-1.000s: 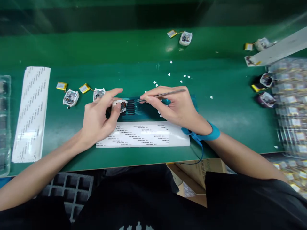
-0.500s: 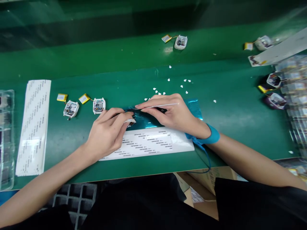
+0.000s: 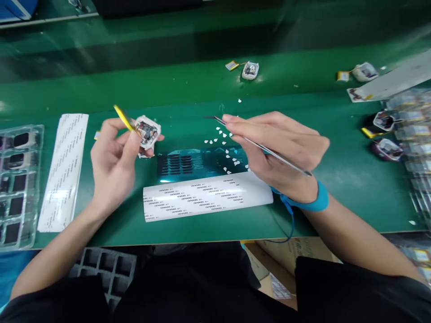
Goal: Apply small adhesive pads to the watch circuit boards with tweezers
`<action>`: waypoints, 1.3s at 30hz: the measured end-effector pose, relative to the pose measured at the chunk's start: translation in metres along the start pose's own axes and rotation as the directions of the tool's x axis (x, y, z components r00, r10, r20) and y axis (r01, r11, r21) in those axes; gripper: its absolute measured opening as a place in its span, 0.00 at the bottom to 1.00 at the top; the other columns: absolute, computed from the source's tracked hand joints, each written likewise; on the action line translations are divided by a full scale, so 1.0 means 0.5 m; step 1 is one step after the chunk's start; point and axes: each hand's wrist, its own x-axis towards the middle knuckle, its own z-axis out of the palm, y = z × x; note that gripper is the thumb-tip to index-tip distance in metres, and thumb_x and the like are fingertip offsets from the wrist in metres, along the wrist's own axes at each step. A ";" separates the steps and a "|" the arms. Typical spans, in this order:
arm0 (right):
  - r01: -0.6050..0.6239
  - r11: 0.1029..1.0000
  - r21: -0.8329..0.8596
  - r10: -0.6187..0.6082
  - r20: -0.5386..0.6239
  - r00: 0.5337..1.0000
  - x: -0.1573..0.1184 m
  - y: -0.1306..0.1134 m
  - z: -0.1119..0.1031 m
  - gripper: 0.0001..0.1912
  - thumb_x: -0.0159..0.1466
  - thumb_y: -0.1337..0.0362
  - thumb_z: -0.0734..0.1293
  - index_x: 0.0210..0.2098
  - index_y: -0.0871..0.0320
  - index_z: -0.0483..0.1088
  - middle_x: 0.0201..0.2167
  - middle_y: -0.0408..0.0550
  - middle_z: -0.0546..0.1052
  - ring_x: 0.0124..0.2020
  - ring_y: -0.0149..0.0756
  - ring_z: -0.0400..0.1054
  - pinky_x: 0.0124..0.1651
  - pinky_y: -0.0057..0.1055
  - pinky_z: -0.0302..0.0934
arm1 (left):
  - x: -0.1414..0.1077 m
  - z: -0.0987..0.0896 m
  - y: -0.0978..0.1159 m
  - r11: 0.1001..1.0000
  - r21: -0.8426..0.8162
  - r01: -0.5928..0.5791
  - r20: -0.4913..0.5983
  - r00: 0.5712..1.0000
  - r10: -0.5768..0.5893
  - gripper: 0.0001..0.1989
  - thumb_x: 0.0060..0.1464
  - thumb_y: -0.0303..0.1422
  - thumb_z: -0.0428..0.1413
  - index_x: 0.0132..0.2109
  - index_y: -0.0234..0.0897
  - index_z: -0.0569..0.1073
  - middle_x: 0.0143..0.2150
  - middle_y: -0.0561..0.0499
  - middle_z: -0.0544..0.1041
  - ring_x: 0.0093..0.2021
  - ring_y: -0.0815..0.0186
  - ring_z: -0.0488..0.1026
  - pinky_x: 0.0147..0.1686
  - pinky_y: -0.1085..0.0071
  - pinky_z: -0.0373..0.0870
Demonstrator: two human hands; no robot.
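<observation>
My left hand (image 3: 116,157) grips a white watch housing (image 3: 147,132) with its circuitry facing up, and a yellow-edged battery (image 3: 123,117) sticks up from it on the left. Tweezers (image 3: 269,152) rest in the fingers of my right hand (image 3: 286,150), their dark tip pointing left over the mat. A small dark strip seems to be at that tip. Between the hands lies a blue film (image 3: 208,162) bearing rows of dark strips. White round stickers (image 3: 220,134) are scattered on and behind it. A printed white sheet (image 3: 205,196) lies in front.
Printed strips (image 3: 63,172) and a clear tray (image 3: 20,184) are on the left. Another housing with a battery (image 3: 250,70) sits at the back. On the right are dark housings (image 3: 387,149) beside stacked clear trays (image 3: 419,148). A blue cord runs from my right wrist.
My left hand has moved left and up and now holds up a housing with its battery. My right hand has lifted away to the right with the tweezers, uncovering the blue film.
</observation>
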 end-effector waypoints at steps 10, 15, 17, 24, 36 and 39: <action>0.150 0.987 0.062 -0.162 0.328 0.931 0.006 -0.081 -0.033 0.12 0.69 0.72 0.67 0.50 0.55 0.74 0.53 0.46 0.79 0.46 0.35 0.78 0.46 0.31 0.76 | -0.012 0.026 -0.008 0.897 -0.220 0.384 0.041 0.922 -0.385 0.06 0.55 0.25 0.62 0.30 0.36 0.78 0.28 0.53 0.76 0.27 0.73 0.71 0.29 0.77 0.73; 0.235 0.971 0.049 -0.238 0.323 0.916 0.006 -0.088 -0.019 0.10 0.68 0.71 0.68 0.48 0.62 0.75 0.51 0.51 0.79 0.40 0.37 0.79 0.38 0.32 0.74 | -0.032 0.040 -0.009 0.860 -0.289 0.421 0.000 0.898 -0.439 0.08 0.50 0.28 0.64 0.30 0.37 0.71 0.26 0.57 0.75 0.24 0.69 0.77 0.27 0.73 0.78; 0.257 0.965 0.041 -0.257 0.307 0.916 0.006 -0.087 -0.014 0.08 0.68 0.72 0.68 0.46 0.61 0.76 0.49 0.50 0.80 0.39 0.35 0.79 0.37 0.31 0.73 | -0.036 0.045 -0.010 0.842 -0.305 0.446 0.021 0.887 -0.462 0.11 0.48 0.28 0.65 0.30 0.37 0.68 0.26 0.57 0.75 0.23 0.68 0.78 0.25 0.74 0.78; 0.321 0.947 0.028 -0.315 0.285 0.905 -0.004 -0.087 0.000 0.08 0.67 0.72 0.69 0.45 0.63 0.77 0.48 0.52 0.81 0.38 0.35 0.78 0.36 0.30 0.73 | -0.045 0.052 -0.016 0.867 -0.258 0.426 0.024 0.900 -0.435 0.15 0.46 0.29 0.66 0.29 0.39 0.65 0.23 0.59 0.70 0.22 0.71 0.73 0.24 0.72 0.80; 0.253 0.965 0.075 -0.263 0.334 0.905 -0.008 -0.092 0.003 0.10 0.69 0.73 0.65 0.48 0.59 0.75 0.50 0.49 0.81 0.42 0.34 0.78 0.36 0.30 0.73 | -0.061 0.048 -0.023 0.901 -0.233 0.367 0.029 0.928 -0.371 0.12 0.52 0.29 0.64 0.29 0.38 0.67 0.22 0.59 0.67 0.21 0.72 0.67 0.26 0.70 0.81; 0.240 0.966 0.093 -0.257 0.333 0.907 -0.013 -0.088 0.005 0.11 0.69 0.73 0.65 0.50 0.63 0.74 0.51 0.52 0.80 0.42 0.36 0.78 0.36 0.32 0.74 | -0.062 0.052 -0.024 0.947 -0.150 0.283 -0.004 0.958 -0.286 0.06 0.54 0.30 0.64 0.38 0.39 0.73 0.27 0.57 0.71 0.25 0.71 0.71 0.30 0.69 0.83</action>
